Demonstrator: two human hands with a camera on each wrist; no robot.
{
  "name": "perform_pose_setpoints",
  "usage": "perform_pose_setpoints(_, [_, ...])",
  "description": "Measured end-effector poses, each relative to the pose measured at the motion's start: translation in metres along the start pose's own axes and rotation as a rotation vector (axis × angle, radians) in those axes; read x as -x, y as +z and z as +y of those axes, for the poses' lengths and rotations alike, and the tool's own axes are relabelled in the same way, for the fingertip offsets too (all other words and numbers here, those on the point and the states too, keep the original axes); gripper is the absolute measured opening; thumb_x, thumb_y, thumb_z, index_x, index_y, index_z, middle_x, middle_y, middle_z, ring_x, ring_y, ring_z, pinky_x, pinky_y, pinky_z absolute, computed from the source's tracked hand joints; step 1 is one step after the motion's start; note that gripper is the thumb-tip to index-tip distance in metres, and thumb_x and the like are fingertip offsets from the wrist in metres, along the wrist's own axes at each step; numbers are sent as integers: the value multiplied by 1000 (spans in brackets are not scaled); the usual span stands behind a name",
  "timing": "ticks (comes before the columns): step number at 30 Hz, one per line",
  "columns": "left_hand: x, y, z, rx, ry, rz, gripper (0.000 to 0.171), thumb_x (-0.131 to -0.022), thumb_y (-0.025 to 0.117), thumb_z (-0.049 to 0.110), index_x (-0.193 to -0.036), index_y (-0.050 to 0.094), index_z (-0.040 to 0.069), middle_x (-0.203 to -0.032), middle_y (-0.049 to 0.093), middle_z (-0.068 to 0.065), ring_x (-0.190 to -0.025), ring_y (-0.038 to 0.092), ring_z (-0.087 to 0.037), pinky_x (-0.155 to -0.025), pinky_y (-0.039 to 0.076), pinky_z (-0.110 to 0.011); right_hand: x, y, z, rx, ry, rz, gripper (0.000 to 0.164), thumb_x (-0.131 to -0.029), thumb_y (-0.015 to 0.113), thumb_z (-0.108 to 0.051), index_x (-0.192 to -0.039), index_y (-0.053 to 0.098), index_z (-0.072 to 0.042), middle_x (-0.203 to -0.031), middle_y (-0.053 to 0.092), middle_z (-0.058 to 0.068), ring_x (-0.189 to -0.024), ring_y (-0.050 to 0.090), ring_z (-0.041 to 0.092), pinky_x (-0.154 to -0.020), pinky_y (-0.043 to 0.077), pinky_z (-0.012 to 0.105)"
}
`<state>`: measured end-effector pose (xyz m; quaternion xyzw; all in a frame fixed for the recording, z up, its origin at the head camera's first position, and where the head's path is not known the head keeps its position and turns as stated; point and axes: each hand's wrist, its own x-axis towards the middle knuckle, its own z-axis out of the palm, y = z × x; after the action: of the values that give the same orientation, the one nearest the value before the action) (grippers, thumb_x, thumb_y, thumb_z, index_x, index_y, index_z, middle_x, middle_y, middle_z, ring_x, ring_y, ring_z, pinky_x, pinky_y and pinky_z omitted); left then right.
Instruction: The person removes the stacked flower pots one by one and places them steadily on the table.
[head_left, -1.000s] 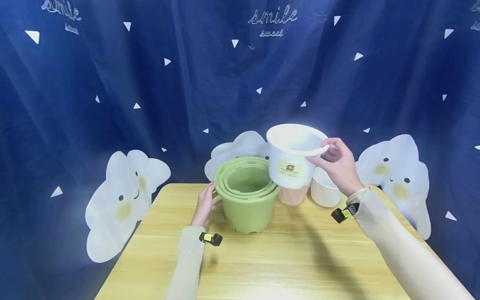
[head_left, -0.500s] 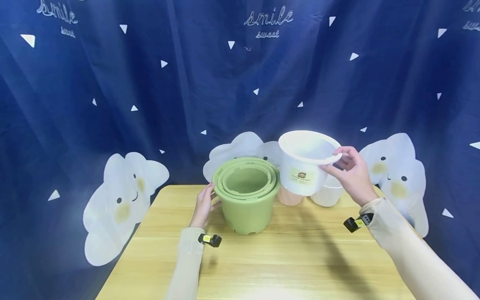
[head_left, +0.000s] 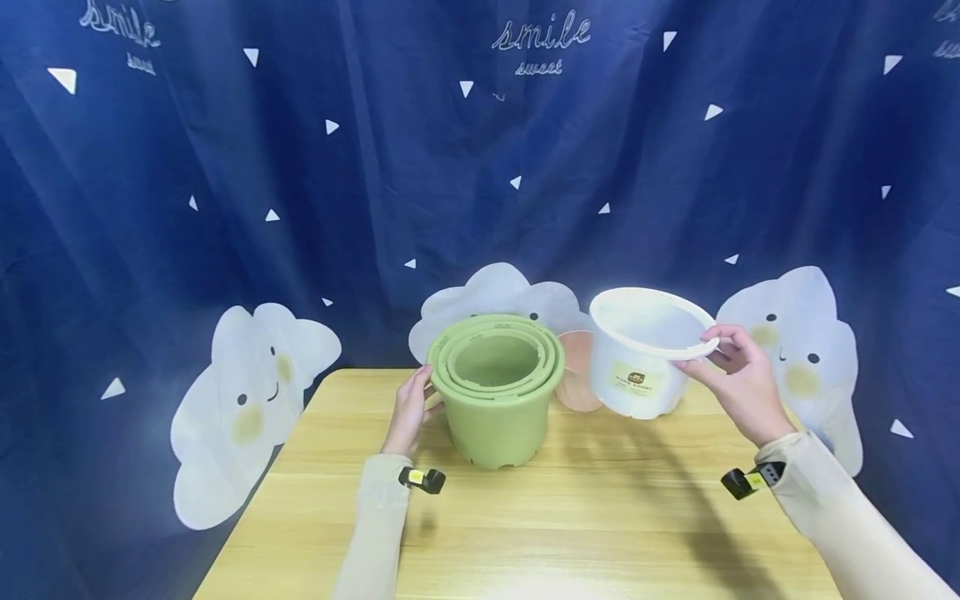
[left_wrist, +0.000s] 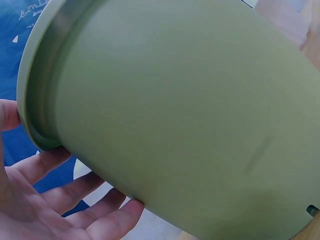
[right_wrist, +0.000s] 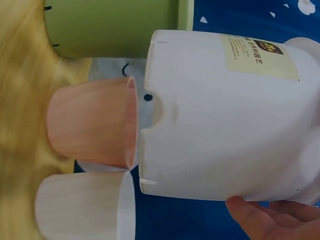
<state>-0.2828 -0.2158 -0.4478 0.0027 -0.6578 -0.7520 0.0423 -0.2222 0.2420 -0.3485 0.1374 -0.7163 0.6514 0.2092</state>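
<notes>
Several green flowerpots (head_left: 498, 429) stand nested upright on the table. My left hand (head_left: 407, 412) holds the outermost one at its left side, thumb at the rim and fingertips against the wall, as the left wrist view shows. Off to the right, a large white flowerpot (head_left: 633, 379) with a yellowish label hangs above the table, tilted slightly. My right hand (head_left: 738, 383) pinches its rim on the right side. From the right wrist view, its notched bottom edge shows, with fingers (right_wrist: 250, 215) beside the wall.
Behind the white flowerpot stands a small pink pot (head_left: 576, 385), partly covered. A small white pot (right_wrist: 82, 205) beside it shows in the right wrist view but is hidden from the head view. A blue curtain (head_left: 390, 183) hangs behind the wooden table (head_left: 480, 533).
My right hand has carried the white flowerpot right and down, away from the green stack, and it now covers the small white pot. My left hand has stayed on the green flowerpot.
</notes>
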Motion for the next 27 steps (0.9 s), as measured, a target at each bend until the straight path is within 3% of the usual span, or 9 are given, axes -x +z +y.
perform_pose_setpoints(12, [-2, -1, -1, -4, -3, -1, 59, -109, 45, 45, -156, 44, 9, -160, 43, -16, -149, 45, -40, -118, 45, -61, 25, -23, 27, -39, 40, 13, 39, -86, 75, 12, -114, 58, -9, -112, 70, -15, -106, 68, -9, -80, 59, 9])
perform_pose_setpoints(17, [0, 0, 0, -1, 3, -7, 59, -109, 44, 44, -156, 44, 8, -161, 42, -15, -149, 45, -39, -118, 44, -62, 34, -31, 36, 13, 51, 17, 38, -86, 75, 12, -113, 58, -8, -111, 71, -20, -105, 67, -12, -80, 58, 7])
perform_pose_setpoints(24, [0, 1, 0, 4, 11, -2, 59, -109, 45, 43, -156, 43, 7, -162, 42, -16, -148, 45, -40, -117, 45, -62, 46, -39, 48, 80, 69, 25, 35, -86, 76, 9, -113, 57, -3, -129, 54, -12, -104, 66, -12, -81, 57, 6])
perform_pose_setpoints(27, [0, 1, 0, 6, 11, -1, 59, -109, 45, 43, -156, 43, 7, -162, 41, -15, -148, 45, -40, -117, 44, -62, 50, -43, 52, 109, 81, 28, 34, -86, 77, 8, -111, 57, -3, -130, 55, -16, -104, 66, -13, -80, 57, 6])
